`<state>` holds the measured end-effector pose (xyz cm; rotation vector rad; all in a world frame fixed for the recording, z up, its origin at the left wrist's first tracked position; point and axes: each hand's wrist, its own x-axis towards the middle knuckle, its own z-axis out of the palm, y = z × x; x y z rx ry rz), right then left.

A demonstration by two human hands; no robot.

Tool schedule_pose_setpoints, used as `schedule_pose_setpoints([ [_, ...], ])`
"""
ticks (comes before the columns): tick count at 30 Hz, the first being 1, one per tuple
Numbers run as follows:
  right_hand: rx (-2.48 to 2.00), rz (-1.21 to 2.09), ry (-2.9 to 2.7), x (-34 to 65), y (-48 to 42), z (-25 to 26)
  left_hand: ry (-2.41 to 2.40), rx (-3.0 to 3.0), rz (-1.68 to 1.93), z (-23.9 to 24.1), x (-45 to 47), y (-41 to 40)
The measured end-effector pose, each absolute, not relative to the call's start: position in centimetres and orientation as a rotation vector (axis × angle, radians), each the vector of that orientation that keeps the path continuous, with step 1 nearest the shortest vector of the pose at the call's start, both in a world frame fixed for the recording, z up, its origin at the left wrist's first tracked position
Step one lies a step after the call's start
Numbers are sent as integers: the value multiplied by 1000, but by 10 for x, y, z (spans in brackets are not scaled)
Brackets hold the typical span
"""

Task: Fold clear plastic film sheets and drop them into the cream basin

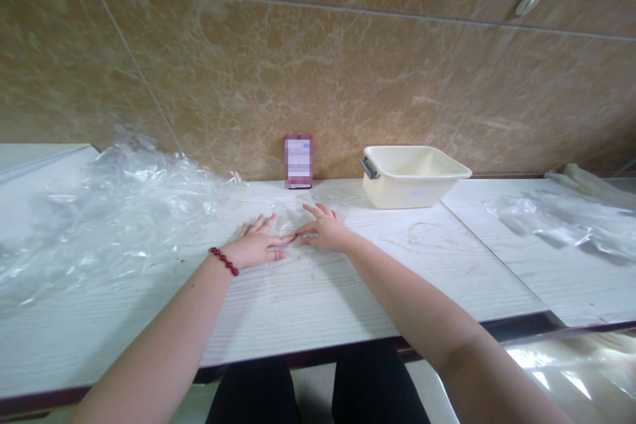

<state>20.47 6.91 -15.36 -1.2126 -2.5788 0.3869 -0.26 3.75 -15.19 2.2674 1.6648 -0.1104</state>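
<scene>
A thin clear plastic sheet or bag [285, 215] lies flat on the white wood-grain table [278, 324], its outline hard to make out. My left hand [256, 244], with a dark red bead bracelet [224, 262] on the wrist, rests on its left part with fingers spread. From the right, my right hand [322, 228] reaches over the same plastic, fingers stretched out and apart. The fingertips of both hands meet or nearly meet in the middle. Neither hand grips anything that I can see.
A large heap of clear plastic [134, 205] covers the left side. Against the marble wall lean a red-framed phone [299, 162] and, further right, a cream tub [415, 192] with a grey handle. More clear plastic [561, 215] lies at far right, past a table seam.
</scene>
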Motion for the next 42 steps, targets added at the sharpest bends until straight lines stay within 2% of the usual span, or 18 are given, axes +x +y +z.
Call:
schedule_pose_setpoints([
  [11, -1255, 514, -2500, 221, 90, -162, 1698, 2222, -299, -146, -9, 36],
  [17, -1361, 260, -2280, 235, 103, -161, 1726, 2234, -265, -145, -10, 36],
  [20, -1720, 97, -2061, 250, 115, -161, 1758, 2253, -193, -142, -8, 37],
  [24, -1981, 45, -2096, 263, 123, -162, 1809, 2301, -97, -142, -5, 39],
  [31, -1999, 89, -2036, 263, 127, -169, 1786, 2435, 186, -152, -8, 47],
  [42, -1753, 145, -1919, 249, 117, -162, 1656, 2531, 665, -148, -1, 50],
])
